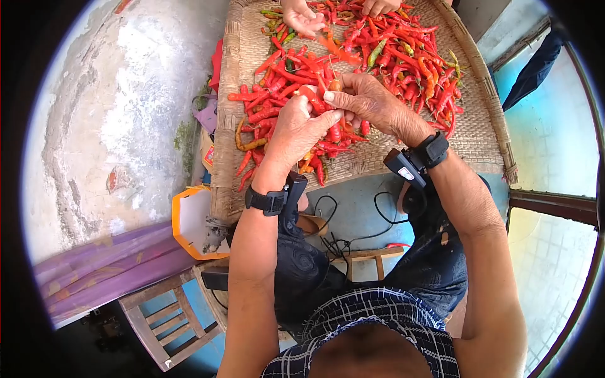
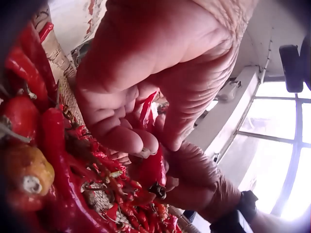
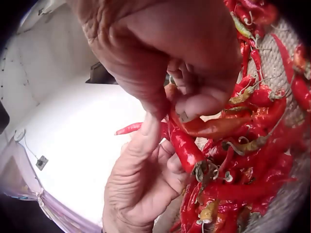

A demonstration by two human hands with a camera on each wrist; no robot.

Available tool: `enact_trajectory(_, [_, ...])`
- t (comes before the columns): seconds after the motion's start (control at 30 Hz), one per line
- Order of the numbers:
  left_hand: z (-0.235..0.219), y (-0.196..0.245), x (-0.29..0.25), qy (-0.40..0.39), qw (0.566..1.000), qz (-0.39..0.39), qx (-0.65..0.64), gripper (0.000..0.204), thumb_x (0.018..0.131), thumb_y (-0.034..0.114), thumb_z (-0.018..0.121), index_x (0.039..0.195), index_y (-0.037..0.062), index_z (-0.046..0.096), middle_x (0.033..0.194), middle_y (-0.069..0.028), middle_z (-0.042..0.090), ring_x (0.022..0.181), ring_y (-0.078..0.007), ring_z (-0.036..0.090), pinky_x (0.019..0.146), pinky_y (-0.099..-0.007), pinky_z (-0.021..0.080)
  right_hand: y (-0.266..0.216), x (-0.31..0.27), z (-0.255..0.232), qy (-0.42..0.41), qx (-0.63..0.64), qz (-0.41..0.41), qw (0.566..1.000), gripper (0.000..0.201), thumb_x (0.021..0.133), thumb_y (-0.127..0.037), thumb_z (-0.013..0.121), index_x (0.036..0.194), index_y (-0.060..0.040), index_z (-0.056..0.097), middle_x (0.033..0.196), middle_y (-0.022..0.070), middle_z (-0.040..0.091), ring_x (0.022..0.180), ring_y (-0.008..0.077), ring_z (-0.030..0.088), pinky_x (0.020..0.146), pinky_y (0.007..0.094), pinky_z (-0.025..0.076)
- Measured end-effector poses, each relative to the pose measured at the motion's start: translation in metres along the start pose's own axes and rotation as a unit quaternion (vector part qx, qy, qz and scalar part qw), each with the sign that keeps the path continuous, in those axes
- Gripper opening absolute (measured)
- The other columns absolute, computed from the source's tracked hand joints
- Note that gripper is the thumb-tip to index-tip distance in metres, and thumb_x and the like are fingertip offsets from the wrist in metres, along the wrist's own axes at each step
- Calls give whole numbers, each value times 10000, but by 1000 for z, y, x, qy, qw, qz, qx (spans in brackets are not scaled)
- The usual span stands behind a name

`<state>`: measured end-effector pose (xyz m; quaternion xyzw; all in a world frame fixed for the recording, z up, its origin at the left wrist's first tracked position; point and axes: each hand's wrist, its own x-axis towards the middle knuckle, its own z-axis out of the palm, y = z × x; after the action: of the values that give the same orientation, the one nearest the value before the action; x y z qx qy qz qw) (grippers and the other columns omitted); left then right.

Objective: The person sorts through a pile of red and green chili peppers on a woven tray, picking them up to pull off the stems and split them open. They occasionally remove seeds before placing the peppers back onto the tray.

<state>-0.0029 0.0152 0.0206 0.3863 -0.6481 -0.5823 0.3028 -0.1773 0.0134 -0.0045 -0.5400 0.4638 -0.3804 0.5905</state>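
Note:
My left hand (image 1: 296, 133) and right hand (image 1: 373, 104) meet thumb to thumb over a heap of red chili peppers (image 1: 268, 112). The left fingers curl around a glossy red chili pepper (image 3: 184, 148), its stem end pointing down in the right wrist view. A thin red tip (image 3: 127, 128) pokes out on the other side of that hand. In the right wrist view, the right thumb and fingers pinch an orange-red chili pepper (image 3: 214, 127), partly hidden by the fingers. The left wrist view shows the red pepper (image 2: 155, 167) between both hands.
A large woven tray (image 1: 359, 165) with a raised rim bears the peppers, some green or yellowish. Another person's hands (image 1: 304, 19) reach in at its far edge. Below are black cables (image 1: 343, 242), a wooden stool (image 1: 372, 255) and an orange-edged box (image 1: 192, 220). A wall stands left.

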Motion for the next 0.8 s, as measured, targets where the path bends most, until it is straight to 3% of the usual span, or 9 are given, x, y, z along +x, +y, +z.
enact_trajectory(0.07, [-1,3,0,13,999,-11,46,155,800,127,609,874,0,559,752,-47,618,656,-104,578,585,-264,458,-3,-1,-5,-44,-6,1,999,320,858,-343,635,845,-30,572,662,26,581,554,67,557,451,215,465])
enact_trajectory(0.2, [-6,-4,1,25,996,-31,82,145,824,144,603,917,55,537,710,0,573,567,-49,483,508,-197,384,-17,2,-27,-19,-40,-17,999,304,866,-325,628,844,-28,570,675,34,588,625,78,588,505,219,486])
enact_trajectory(0.27, [-7,1,0,66,996,-15,59,138,825,160,598,886,57,530,680,-6,571,558,-56,487,506,-207,384,-10,15,-39,207,168,-130,955,281,858,-288,633,880,-15,572,748,76,613,675,181,624,579,278,516])
enact_trajectory(0.3, [-8,3,-1,69,995,-19,70,141,829,169,592,885,56,528,675,-18,583,565,-65,505,512,-215,390,-6,15,-48,205,168,-129,956,281,858,-288,633,880,-15,572,748,76,613,675,181,624,579,278,516])
enact_trajectory(0.33, [-9,4,-1,71,995,-19,70,141,829,169,592,885,56,528,675,-18,583,565,-65,505,512,-215,390,-3,12,-59,230,-99,-105,962,323,838,-269,653,1022,-24,551,831,90,610,746,181,614,662,285,505])
enact_trajectory(0.37, [-9,4,0,72,996,-15,58,143,830,173,588,884,54,530,673,-24,589,575,-66,513,517,-216,392,1,10,-68,239,-359,-74,899,433,819,-250,672,1165,-32,530,914,104,607,817,182,603,745,293,495])
enact_trajectory(0.4, [-9,4,0,72,996,-12,45,145,832,176,585,883,51,532,671,-29,595,585,-67,522,522,-218,394,7,5,-69,237,-360,-75,899,433,819,-250,672,1165,-32,530,914,104,607,817,182,603,745,293,495])
enact_trajectory(0.47, [-9,8,0,70,996,-7,58,150,833,182,582,883,48,537,677,-32,601,590,-67,523,527,-219,397,22,-10,-61,-21,-492,-109,863,449,730,-127,703,1142,-51,541,1034,145,547,936,268,569,800,351,474])
enact_trajectory(0.8, [-10,5,0,75,994,27,69,115,773,116,572,784,6,538,675,-77,620,619,-137,582,578,-281,450,36,0,-38,-16,-612,-104,784,265,645,-1,601,902,-33,546,896,145,560,838,347,571,698,451,466])
